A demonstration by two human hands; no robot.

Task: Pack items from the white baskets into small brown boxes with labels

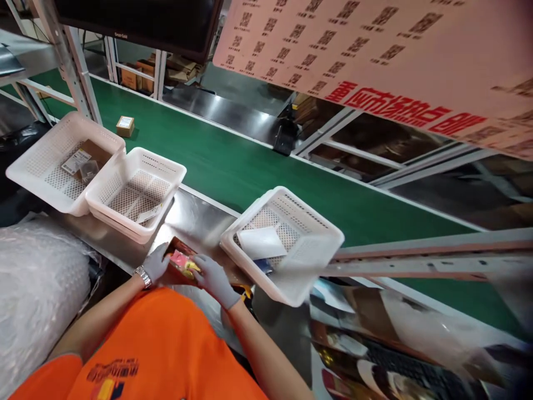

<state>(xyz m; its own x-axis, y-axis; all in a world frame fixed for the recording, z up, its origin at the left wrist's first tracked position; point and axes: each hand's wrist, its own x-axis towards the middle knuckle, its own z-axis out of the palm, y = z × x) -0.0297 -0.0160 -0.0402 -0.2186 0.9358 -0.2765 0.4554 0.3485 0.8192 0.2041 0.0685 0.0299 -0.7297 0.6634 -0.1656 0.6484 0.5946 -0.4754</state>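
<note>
- Packet (183, 262), pink and yellow, small; lies on brown cardboard (183, 247) at near edge of steel counter (195, 219), just left of nearest white basket (291, 244)
- left hand (156, 263), grey glove, wristwatch (144, 276) at the cuff; fingers curled against packet's left end and the cardboard edge; grip looks partly closed, how firm I cannot tell
- right hand (214, 278), grey glove; fingertips pressed on packet's right end, fingers bent, not a full fist
- nearest basket tilted, holds white sheet (261, 241)
- two more white baskets (135, 191) to the left, overlapping; far one holds labelled packet (77, 162)
- green conveyor belt (233, 166) behind counter; small box (125, 126) on it, well apart
- bubble wrap roll (37, 283) at left
</note>
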